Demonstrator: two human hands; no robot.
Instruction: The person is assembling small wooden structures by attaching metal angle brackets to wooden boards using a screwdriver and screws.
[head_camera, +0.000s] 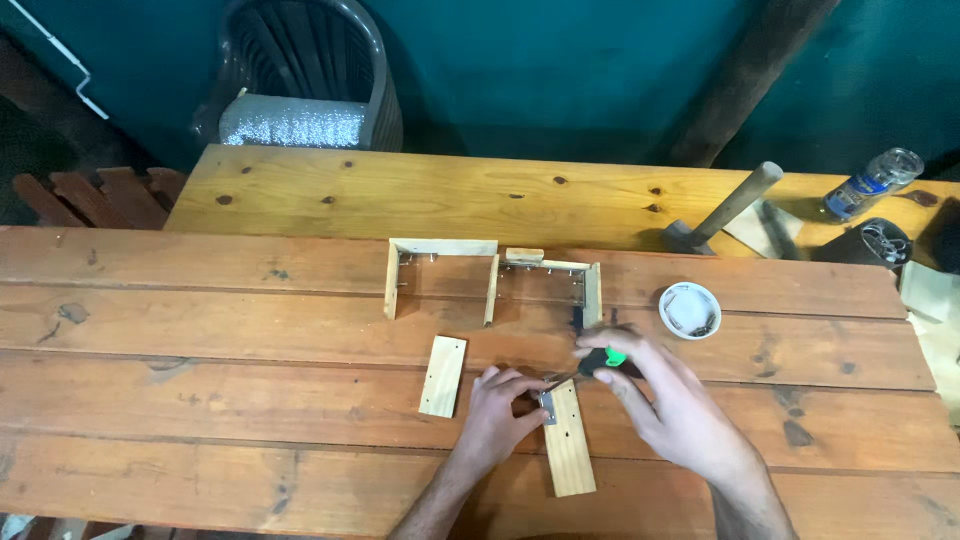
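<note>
My left hand (497, 413) presses a small metal bracket (547, 404) against the top end of a short wooden strip (570, 447) lying on the plank table. My right hand (655, 395) grips a screwdriver with a black and green handle (603, 358), its tip pointing down-left at the bracket. A second short wooden strip (443, 376) lies loose to the left of my left hand. Behind the hands lies a partly built wooden frame (492, 277) of thin slats with screws or nails showing.
A small white bowl of screws (689, 309) sits right of the frame. A hammer (720, 213), a plastic bottle (874, 182) and a dark round container (880, 241) lie at the far right. A grey plastic chair (305, 80) stands behind the table.
</note>
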